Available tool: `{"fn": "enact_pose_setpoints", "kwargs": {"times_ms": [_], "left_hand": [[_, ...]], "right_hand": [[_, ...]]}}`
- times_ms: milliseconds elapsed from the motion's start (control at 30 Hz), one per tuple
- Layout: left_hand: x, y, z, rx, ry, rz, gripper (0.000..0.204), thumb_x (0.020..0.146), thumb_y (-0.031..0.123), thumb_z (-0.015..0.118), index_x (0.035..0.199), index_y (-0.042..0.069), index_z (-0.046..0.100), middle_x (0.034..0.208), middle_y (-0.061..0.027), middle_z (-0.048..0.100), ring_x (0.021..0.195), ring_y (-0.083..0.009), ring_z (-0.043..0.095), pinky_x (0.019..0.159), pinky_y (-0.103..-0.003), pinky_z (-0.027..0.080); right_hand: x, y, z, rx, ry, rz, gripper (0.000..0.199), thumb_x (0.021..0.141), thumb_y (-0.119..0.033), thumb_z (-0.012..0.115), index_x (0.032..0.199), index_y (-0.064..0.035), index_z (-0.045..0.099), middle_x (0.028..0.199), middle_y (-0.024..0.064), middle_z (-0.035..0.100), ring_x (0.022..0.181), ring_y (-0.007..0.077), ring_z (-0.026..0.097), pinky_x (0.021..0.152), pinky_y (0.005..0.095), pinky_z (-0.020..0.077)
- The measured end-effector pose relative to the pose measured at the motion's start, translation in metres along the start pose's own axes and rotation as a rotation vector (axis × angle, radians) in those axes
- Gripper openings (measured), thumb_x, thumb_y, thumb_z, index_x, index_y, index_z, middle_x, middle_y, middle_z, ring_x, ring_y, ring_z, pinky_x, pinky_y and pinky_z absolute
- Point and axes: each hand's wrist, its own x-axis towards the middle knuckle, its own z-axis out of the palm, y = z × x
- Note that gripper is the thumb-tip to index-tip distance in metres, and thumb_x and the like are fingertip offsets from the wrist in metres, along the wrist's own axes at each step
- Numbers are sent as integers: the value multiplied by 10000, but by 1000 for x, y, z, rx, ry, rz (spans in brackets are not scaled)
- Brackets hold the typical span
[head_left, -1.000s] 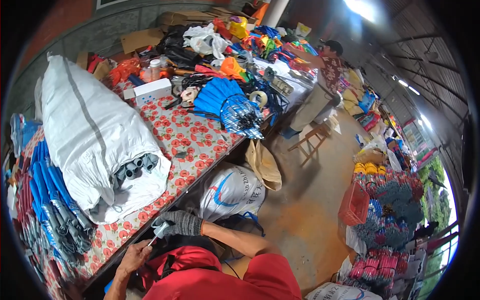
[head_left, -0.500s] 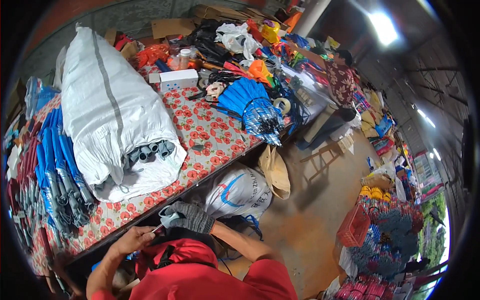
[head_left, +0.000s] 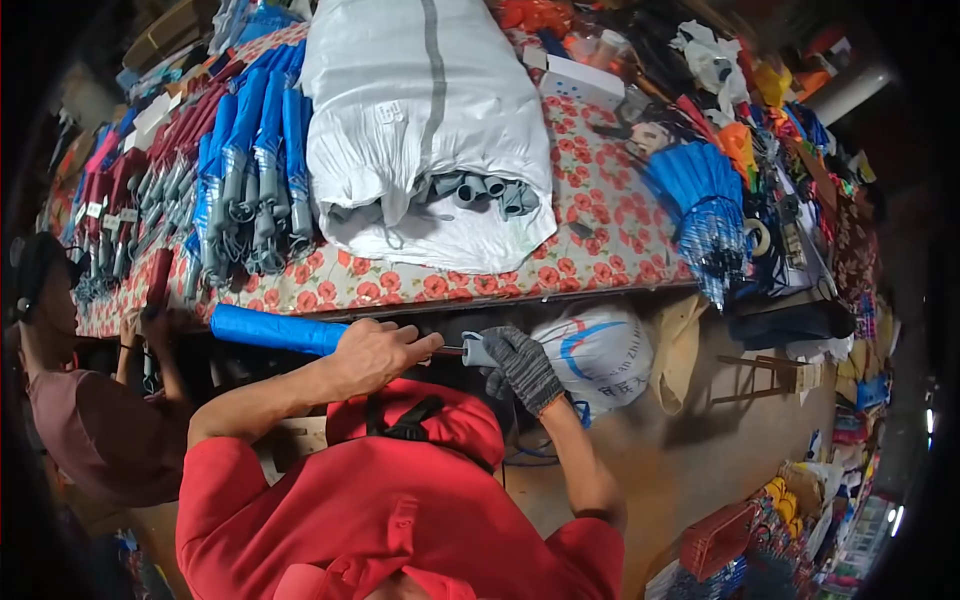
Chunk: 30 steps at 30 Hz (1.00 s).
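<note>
A folded blue umbrella [head_left: 270,328] lies level across my front, below the table's edge. My bare left hand [head_left: 375,352] is closed around its right end, fingers reaching toward the bare shaft. In a grey knitted glove, my right hand [head_left: 526,370] grips a grey handle [head_left: 476,350] at the shaft's end. A short length of thin shaft shows between the two hands. The palm side of each hand is hidden. Beyond them, a large white woven sack [head_left: 400,110] lies on the table with several grey tubular handles [head_left: 470,188] at its mouth.
Blue umbrellas [head_left: 262,150] and dark red ones lie left on the flowered tablecloth [head_left: 420,285]. A blue bundle [head_left: 703,200] is at right. Under the table stands a stuffed white bag [head_left: 600,355]. At far left a co-worker [head_left: 100,420] holds a dark red umbrella.
The view has swung left, bringing the co-worker and the blue umbrella's length into sight. My left hand, earlier at the thin shaft, now wraps the blue umbrella; my right keeps the grey handle.
</note>
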Motion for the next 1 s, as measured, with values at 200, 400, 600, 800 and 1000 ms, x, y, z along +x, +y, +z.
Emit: {"fn": "enact_pose_setpoints", "kwargs": {"times_ms": [200,400,600,800,1000], "left_hand": [[-7,0,8,-2,50,-28,328,957,302,592,1254,164,595,797,-60,601,687,-266,652,565,-411,504],[-6,-7,6,-126,14,9,339,951,310,602,1258,164,601,800,-59,613,694,-249,659,578,-401,517],[0,4,8,120,101,32,328,938,311,607,1230,162,610,783,-56,609,672,-240,661,545,-409,519],[-6,-7,-4,72,30,8,347,930,302,592,1244,154,590,790,-49,597,670,-229,662,513,-401,504],[-8,-8,-7,173,95,76,356,933,278,574,1261,138,580,772,-44,572,662,-223,657,506,-389,500]], "right_hand": [[-1,1,7,-164,55,-81,323,967,-203,646,1242,-45,586,860,65,681,595,100,631,502,250,499],[-4,-2,-1,-444,-42,-502,324,963,-168,647,1257,-51,573,933,73,670,728,109,648,602,262,516],[22,47,-17,-1145,229,-941,367,921,-60,654,1280,-75,576,988,75,641,800,137,616,688,298,532],[-6,2,-2,-75,-90,-234,349,965,-191,654,1268,-45,562,987,55,643,769,107,612,652,248,504],[3,-5,-13,-63,-89,288,349,963,-191,660,1276,-71,564,963,69,650,739,141,616,655,273,519]]}}
